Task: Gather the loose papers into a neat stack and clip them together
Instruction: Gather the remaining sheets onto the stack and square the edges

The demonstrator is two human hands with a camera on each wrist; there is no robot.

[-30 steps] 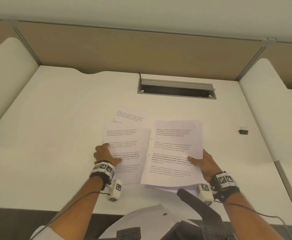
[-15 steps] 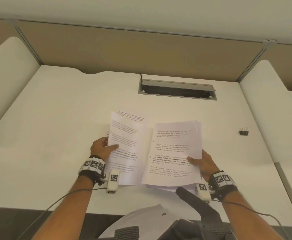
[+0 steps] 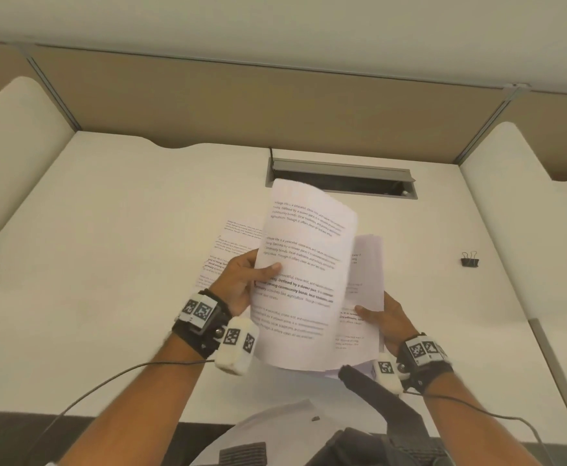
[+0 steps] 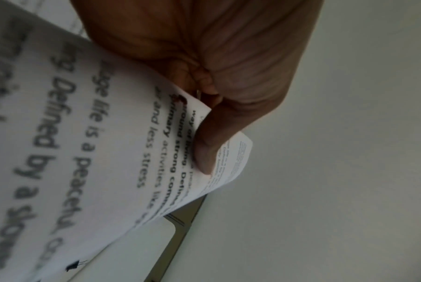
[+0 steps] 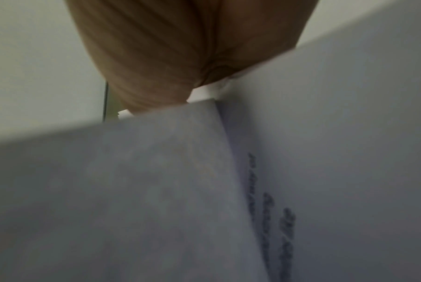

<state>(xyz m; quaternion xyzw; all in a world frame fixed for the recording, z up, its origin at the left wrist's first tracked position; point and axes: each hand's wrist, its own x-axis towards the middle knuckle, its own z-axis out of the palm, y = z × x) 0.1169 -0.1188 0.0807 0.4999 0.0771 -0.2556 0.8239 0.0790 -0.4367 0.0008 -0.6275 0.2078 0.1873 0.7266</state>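
Observation:
My left hand [image 3: 246, 280] pinches a printed sheet [image 3: 304, 280] by its left edge and holds it lifted, curved, over the desk centre; the left wrist view shows the thumb [image 4: 204, 145] pressed on that sheet [image 4: 96, 152]. Partly under it, my right hand [image 3: 381, 319] grips a stack of papers [image 3: 367, 274] at its right edge; in the right wrist view the stack [image 5: 325, 152] fills the frame. Two more printed sheets [image 3: 233, 245] lie flat on the desk behind my left hand. A black binder clip [image 3: 469, 260] sits alone on the desk at the right.
A white desk [image 3: 124, 247] with beige partition walls at the back and sides. A grey cable slot [image 3: 342, 178] is open at the back centre. A dark chair armrest [image 3: 372, 395] juts up by the front edge under my right wrist.
My left hand has picked a sheet off the desk, raised it and swung it right, over the stack in my right hand. The right hand has barely moved.

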